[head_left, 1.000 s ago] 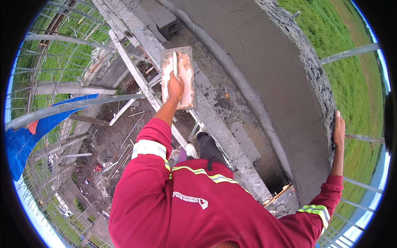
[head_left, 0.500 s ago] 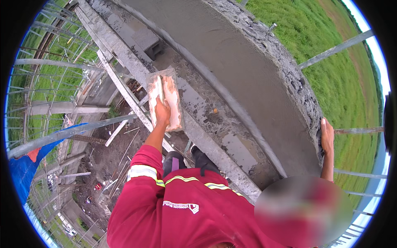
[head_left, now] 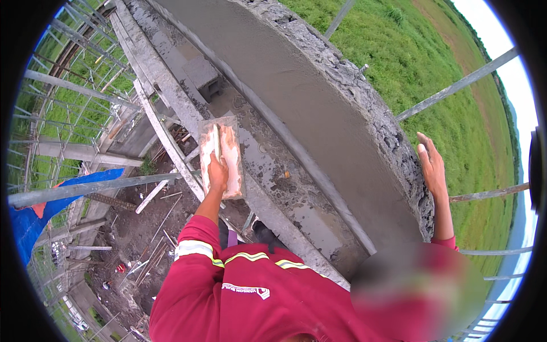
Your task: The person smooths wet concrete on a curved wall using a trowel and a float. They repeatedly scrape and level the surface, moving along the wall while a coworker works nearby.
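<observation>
My left hand (head_left: 217, 172) is closed round the raised bar handle of a plastering float (head_left: 232, 149). The float is a flat rectangular board with worn, pinkish-white and brown patches. It is held out over the walkway planks, handle side up. My right hand (head_left: 434, 169) is open beside the rough outer edge (head_left: 373, 117) of the wall, with its fingers stretched forward and nothing in them. Whether it touches the edge is unclear. Between my hands runs the curved wall top, covered in smooth grey wet-looking mortar (head_left: 302, 100).
Below the wall lies a wet concrete ledge with puddles (head_left: 322, 222) and a hollow block (head_left: 202, 80). Long planks (head_left: 171, 137) border a drop to muddy ground. Scaffold poles (head_left: 102, 187) cross at left, more at right (head_left: 461, 85). A blue tarp (head_left: 34, 222) hangs at far left.
My right hand has come off the rough wall edge and moved forward, its fingers now extended. My left hand keeps hold of the float. The whole view has shifted slightly.
</observation>
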Tool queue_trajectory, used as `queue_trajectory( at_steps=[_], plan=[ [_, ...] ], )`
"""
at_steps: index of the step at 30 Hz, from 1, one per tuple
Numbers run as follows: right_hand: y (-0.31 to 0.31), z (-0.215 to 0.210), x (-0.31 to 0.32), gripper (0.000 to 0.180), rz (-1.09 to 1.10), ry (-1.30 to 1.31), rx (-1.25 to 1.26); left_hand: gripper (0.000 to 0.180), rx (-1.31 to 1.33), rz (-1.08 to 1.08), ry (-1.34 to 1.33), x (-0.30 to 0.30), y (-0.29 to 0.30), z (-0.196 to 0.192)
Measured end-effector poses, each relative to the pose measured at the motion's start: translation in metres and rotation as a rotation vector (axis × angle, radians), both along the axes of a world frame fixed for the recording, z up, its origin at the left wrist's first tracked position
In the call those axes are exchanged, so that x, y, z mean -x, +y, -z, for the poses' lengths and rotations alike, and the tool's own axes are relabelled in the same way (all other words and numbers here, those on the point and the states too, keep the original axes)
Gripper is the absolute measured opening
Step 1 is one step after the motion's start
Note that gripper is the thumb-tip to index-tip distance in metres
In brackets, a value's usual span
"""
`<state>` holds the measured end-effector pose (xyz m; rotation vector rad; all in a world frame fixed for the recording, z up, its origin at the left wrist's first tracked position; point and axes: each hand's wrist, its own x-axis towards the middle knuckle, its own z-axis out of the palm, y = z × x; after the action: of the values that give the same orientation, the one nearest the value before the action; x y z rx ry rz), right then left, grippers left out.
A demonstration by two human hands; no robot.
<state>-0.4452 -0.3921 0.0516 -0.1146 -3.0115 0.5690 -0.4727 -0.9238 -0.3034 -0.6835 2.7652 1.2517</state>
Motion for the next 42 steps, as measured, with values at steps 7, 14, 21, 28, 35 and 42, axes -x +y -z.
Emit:
queue_trajectory(
  at_steps=[7,14,21,28,35,42],
  plan=[
    [-0.131,0.03,0.186,0.096,-0.037,-0.044,0.213,0.045,-0.054,-0.066,0.016,0.003,-0.002,-0.018],
    [-0.142,0.045,0.207,0.096,0.152,-0.12,0.13,0.028,-0.979,-0.108,0.326,0.037,0.091,-0.059],
    [-0.149,0.04,0.2,0.098,0.199,-0.078,0.162,0.047,-0.894,0.017,0.665,0.091,0.217,-0.09],
    [-0.156,0.039,0.195,0.096,0.251,-0.061,0.224,0.051,-0.758,0.203,0.695,0.104,0.213,-0.095],
    [-0.159,0.035,0.195,0.091,0.24,-0.114,0.279,0.047,-0.726,0.103,0.689,0.171,0.166,-0.115],
    [-0.15,0.038,0.198,0.093,0.214,-0.092,0.22,0.032,-0.861,-0.138,0.539,0.239,0.121,-0.063]
  ],
)
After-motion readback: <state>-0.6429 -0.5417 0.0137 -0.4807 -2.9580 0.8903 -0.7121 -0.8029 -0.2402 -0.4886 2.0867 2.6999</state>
